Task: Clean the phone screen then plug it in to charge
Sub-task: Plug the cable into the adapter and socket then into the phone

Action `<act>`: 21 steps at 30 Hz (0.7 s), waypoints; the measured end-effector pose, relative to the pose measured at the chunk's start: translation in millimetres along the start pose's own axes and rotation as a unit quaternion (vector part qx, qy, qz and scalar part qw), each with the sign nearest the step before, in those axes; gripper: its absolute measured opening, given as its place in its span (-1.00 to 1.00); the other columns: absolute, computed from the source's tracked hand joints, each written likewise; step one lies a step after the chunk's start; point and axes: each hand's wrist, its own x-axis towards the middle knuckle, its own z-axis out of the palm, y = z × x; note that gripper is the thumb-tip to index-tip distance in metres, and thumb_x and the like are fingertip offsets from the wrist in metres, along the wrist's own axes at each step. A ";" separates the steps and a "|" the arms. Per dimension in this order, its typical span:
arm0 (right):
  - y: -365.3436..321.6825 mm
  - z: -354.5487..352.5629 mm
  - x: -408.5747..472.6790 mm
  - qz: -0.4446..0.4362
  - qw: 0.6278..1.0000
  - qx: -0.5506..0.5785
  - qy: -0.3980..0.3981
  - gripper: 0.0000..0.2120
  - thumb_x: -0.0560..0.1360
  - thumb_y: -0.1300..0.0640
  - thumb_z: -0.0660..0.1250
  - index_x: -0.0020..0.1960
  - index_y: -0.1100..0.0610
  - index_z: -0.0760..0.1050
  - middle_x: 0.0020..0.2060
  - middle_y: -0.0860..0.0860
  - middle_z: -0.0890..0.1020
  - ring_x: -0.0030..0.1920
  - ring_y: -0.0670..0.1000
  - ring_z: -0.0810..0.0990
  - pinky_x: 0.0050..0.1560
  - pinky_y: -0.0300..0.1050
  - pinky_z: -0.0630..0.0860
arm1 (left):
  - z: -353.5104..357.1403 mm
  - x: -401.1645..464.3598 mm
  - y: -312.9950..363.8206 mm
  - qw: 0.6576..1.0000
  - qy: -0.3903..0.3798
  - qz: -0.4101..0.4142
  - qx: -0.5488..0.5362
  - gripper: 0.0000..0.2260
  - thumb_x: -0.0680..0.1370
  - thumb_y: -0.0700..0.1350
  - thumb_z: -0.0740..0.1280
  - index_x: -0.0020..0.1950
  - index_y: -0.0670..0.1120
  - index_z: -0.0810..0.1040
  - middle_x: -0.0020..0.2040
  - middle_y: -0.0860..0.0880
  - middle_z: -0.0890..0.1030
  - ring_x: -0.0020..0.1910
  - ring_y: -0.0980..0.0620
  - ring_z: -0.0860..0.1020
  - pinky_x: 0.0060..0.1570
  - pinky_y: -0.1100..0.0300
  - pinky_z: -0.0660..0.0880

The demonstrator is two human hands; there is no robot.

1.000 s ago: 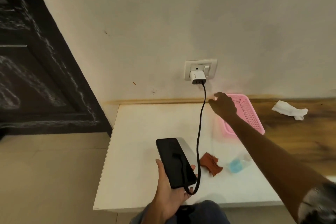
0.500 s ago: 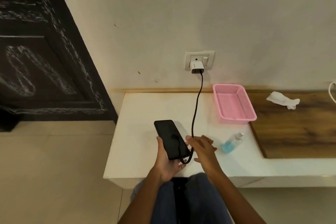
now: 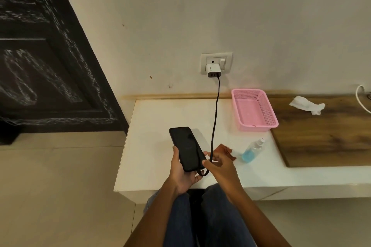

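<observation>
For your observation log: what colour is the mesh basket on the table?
Pink; the basket shows in the head view.

A white worktop (image 3: 160, 136) runs along the wall, with a wood-grain panel (image 3: 325, 136) on its right part. On the white part lie a pink mesh basket (image 3: 253, 109), a spray bottle (image 3: 253, 150) of blue liquid on its side and a reddish-brown cloth (image 3: 224, 149) — on the wood, a crumpled white tissue (image 3: 307, 104).
</observation>
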 end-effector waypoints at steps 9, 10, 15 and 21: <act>3.4 0.7 -1.5 -0.011 1.000 0.002 0.005 -0.83 0.48 0.17 0.36 0.07 0.07 0.52 -0.07 -0.10 0.58 -0.14 -0.21 0.52 -0.23 -0.44 0.37 | -1.5 0.4 -1.1 1.000 -0.011 0.003 -0.015 -0.21 0.44 0.49 -0.07 0.09 -0.07 0.68 0.22 -0.10 0.61 0.07 -0.02 0.59 -0.02 0.09 0.47; 3.6 0.9 -1.4 -0.012 1.000 0.000 0.007 -0.85 0.48 0.16 0.36 0.05 0.05 0.51 -0.10 -0.13 0.56 -0.16 -0.22 0.52 -0.25 -0.46 0.36 | -1.2 0.2 -0.9 1.000 -0.012 0.003 -0.017 -0.21 0.44 0.49 -0.07 0.10 -0.07 0.68 0.22 -0.10 0.61 0.06 -0.02 0.59 -0.04 0.09 0.47; 4.9 2.1 -0.8 -0.017 1.000 -0.008 0.015 -0.87 0.48 0.16 0.37 0.00 0.02 0.49 -0.17 -0.17 0.53 -0.19 -0.22 0.52 -0.26 -0.44 0.37 | 0.0 -2.1 0.3 1.000 -0.011 0.007 -0.024 -0.25 0.45 0.47 -0.04 0.11 -0.04 0.68 0.23 -0.11 0.60 0.10 -0.04 0.58 -0.01 0.07 0.47; 9.2 2.0 0.0 -0.014 1.000 -0.012 0.024 -0.76 0.47 0.14 0.38 0.12 0.05 0.47 -0.02 -0.10 0.52 -0.19 -0.23 0.51 -0.22 -0.42 0.38 | -0.7 -5.5 2.4 0.998 -0.040 0.015 -0.037 -0.31 0.47 0.44 0.00 0.22 -0.02 0.61 0.31 -0.10 0.55 0.23 -0.09 0.53 0.17 -0.04 0.43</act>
